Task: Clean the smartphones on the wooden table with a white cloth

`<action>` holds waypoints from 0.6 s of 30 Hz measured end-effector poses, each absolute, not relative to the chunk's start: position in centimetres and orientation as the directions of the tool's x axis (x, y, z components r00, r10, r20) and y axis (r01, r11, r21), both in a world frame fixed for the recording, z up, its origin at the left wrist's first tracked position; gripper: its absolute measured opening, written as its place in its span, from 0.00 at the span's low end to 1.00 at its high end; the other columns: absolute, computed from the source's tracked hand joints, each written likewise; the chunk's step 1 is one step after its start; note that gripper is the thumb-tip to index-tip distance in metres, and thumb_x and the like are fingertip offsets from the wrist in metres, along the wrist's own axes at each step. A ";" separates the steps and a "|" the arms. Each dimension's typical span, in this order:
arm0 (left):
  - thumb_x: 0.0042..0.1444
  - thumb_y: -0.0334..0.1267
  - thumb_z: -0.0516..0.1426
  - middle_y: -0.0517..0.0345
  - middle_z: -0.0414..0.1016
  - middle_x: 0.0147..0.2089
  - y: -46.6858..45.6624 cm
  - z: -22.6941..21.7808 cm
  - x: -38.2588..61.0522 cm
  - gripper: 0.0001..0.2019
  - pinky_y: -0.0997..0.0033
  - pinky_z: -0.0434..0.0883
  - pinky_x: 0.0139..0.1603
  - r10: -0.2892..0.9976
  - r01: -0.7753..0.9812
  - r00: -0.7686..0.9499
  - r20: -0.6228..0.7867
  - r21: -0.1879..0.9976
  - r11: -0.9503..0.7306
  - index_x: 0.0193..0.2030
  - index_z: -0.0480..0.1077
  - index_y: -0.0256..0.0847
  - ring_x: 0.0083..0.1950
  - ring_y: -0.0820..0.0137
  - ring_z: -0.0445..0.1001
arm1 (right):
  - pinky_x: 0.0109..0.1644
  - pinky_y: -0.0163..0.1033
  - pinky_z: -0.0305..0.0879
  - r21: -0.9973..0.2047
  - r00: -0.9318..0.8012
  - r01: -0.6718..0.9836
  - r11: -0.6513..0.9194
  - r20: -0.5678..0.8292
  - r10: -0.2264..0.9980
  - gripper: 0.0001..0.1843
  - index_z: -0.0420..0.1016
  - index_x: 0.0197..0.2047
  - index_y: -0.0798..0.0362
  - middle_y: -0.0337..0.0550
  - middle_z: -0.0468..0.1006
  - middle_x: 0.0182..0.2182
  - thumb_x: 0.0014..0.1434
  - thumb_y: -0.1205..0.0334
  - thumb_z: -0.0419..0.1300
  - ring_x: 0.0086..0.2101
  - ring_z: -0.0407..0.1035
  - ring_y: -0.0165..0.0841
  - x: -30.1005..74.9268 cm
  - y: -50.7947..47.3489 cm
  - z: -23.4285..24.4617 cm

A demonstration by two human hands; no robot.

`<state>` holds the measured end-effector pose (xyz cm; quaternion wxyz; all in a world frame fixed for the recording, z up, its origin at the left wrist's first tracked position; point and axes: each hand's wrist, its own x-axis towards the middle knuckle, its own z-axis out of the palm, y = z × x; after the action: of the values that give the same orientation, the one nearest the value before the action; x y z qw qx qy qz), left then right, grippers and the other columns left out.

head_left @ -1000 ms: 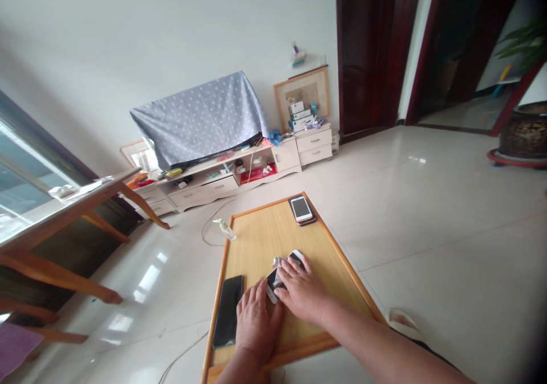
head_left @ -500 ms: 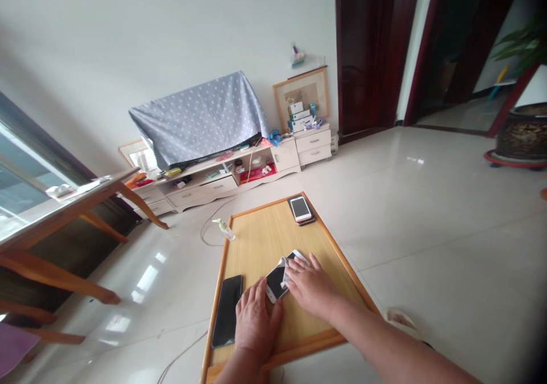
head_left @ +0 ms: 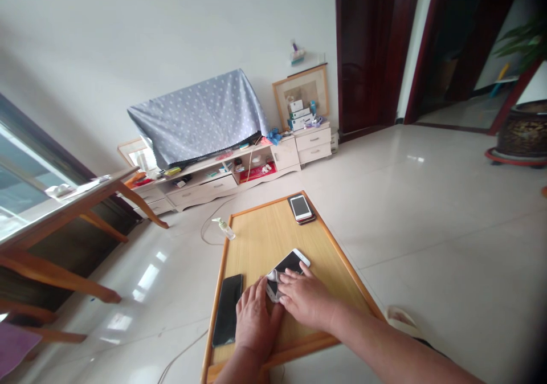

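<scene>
A white-framed phone (head_left: pixel 289 263) with a dark screen lies on a low wooden table (head_left: pixel 260 241). My right hand (head_left: pixel 305 298) rests over its near end, fingers pressed on a small white cloth (head_left: pixel 272 276) against the screen. My left hand (head_left: pixel 255 318) lies flat on the table just left of the phone, its fingertips at the phone's near corner. A black phone (head_left: pixel 228 309) lies face up to the left of my left hand.
Two stacked phones (head_left: pixel 301 208) sit at the table's far right corner. A small pump bottle (head_left: pixel 224 229) and a cable lie on the tiled floor beyond the table. A long low cabinet (head_left: pixel 222 179) with a dotted blue cover stands at the wall. Wooden furniture (head_left: pixel 64 213) is at the left.
My right hand with the cloth slid toward the phone's far end, then back to its near end, uncovering more of the screen. My left hand stayed put.
</scene>
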<state>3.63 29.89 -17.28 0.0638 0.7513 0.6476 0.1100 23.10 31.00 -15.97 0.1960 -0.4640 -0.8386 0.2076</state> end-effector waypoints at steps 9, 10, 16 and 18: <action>0.63 0.50 0.52 0.51 0.65 0.70 29.9 -17.2 3.7 0.29 0.56 0.56 0.69 0.989 0.961 0.126 0.080 0.236 -0.141 0.69 0.61 0.45 0.70 0.59 0.60 | 0.73 0.59 0.33 -0.500 -0.282 0.807 0.315 0.143 0.949 0.24 0.72 0.63 0.51 0.50 0.67 0.67 0.72 0.54 0.46 0.68 0.54 0.44 24.0 33.2 -17.0; 0.63 0.50 0.52 0.51 0.65 0.70 30.0 -17.2 3.7 0.29 0.56 0.56 0.69 0.989 0.961 0.126 0.079 0.236 -0.142 0.69 0.61 0.44 0.70 0.59 0.60 | 0.74 0.58 0.33 -0.499 -0.279 0.808 0.314 0.147 0.949 0.25 0.71 0.64 0.52 0.51 0.65 0.67 0.72 0.53 0.46 0.69 0.53 0.45 23.7 33.2 -17.1; 0.63 0.50 0.52 0.51 0.64 0.71 29.9 -17.0 3.9 0.29 0.56 0.55 0.70 0.990 0.959 0.124 0.069 0.249 -0.137 0.69 0.61 0.45 0.71 0.59 0.60 | 0.74 0.59 0.34 -0.516 -0.415 0.740 0.431 0.154 0.897 0.26 0.67 0.67 0.50 0.48 0.62 0.69 0.72 0.52 0.46 0.69 0.52 0.45 22.4 31.6 -16.7; 0.63 0.50 0.52 0.51 0.65 0.71 29.9 -17.0 3.9 0.29 0.56 0.55 0.70 0.990 0.958 0.124 0.069 0.251 -0.137 0.69 0.61 0.45 0.71 0.59 0.60 | 0.73 0.59 0.35 -0.523 -0.444 0.721 0.454 0.154 0.883 0.25 0.69 0.66 0.48 0.46 0.65 0.68 0.72 0.54 0.46 0.68 0.54 0.44 22.8 31.4 -16.5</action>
<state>3.90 29.89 -17.00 0.0723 0.7460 0.6528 0.1098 22.75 31.41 -16.50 0.2071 -0.4848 -0.8271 0.1949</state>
